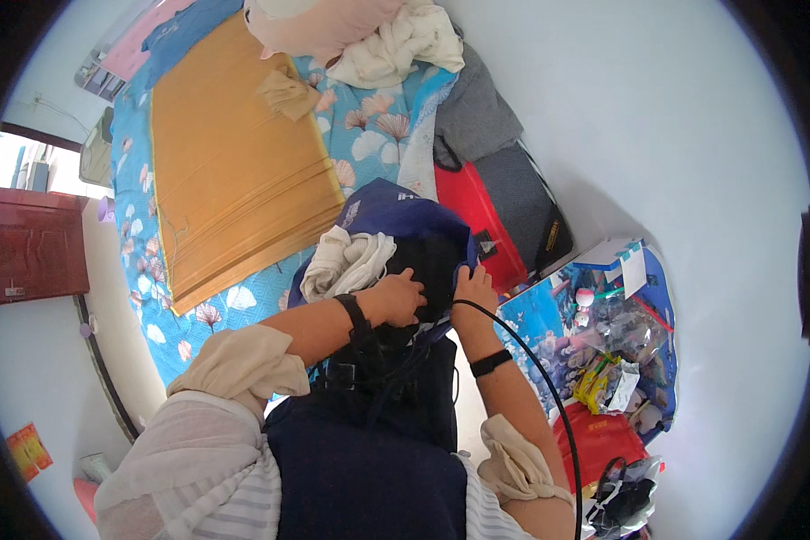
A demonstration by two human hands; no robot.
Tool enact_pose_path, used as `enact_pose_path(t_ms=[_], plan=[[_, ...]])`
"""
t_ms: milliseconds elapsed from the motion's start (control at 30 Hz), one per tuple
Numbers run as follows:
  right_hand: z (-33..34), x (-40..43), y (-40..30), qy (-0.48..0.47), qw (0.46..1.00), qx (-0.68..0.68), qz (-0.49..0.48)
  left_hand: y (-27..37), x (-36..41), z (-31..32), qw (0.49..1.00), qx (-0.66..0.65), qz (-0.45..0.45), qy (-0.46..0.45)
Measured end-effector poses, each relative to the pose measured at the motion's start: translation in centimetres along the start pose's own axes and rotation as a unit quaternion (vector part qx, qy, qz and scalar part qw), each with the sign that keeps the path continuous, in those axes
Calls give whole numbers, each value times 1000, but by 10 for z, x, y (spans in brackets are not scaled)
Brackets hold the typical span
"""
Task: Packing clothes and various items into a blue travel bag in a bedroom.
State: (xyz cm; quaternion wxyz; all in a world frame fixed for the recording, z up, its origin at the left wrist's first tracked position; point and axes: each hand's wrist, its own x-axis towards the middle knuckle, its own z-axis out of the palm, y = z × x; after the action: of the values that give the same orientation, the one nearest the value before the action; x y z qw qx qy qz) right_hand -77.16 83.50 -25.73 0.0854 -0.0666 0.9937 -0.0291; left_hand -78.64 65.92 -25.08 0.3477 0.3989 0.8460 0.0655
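A dark blue bag (439,212) with white print stands at the near edge of the bed. Inside it lie bundled white cloth (347,263) and black cloth (439,260). My left hand (399,297) reaches across the bag and rests on the black cloth, fingers apart. At the bag's right side my right hand (474,290) grips the rim, its fingers curled over the edge. A black cable (547,378) passes over my right wrist. How deep the bag's contents go is hidden.
Past the bag is a bed with a floral blue sheet (236,297) and a folded golden-brown mat (236,162). A red and grey bag (479,223) leans near the wall. On the right, a table with a printed blue cover (530,317) holds snack packets (604,385) and a red bag (594,439).
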Motion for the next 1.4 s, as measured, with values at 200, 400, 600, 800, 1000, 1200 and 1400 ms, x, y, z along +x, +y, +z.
enact_pose_path(t_ms=[200,400,600,800,1000,1200,1400], plan=[[12,10,-13,40,992,-97,-70,-17,-5,3,997,-76,11,12],[-10,58,27,56,997,-59,-3,-20,0,24,994,-106,17,34],[-68,69,15,101,973,110,-176,-26,-6,39,993,-80,28,76],[26,19,9,20,975,-23,-219,-17,-2,6,958,-175,-14,226],[5,10,-12,37,981,-139,-130,-11,-12,-14,968,-114,-137,180],[-13,56,19,51,986,-134,-79,-14,2,14,991,12,-81,106],[-24,67,23,54,997,-12,-51,-17,-2,17,989,6,-77,129]])
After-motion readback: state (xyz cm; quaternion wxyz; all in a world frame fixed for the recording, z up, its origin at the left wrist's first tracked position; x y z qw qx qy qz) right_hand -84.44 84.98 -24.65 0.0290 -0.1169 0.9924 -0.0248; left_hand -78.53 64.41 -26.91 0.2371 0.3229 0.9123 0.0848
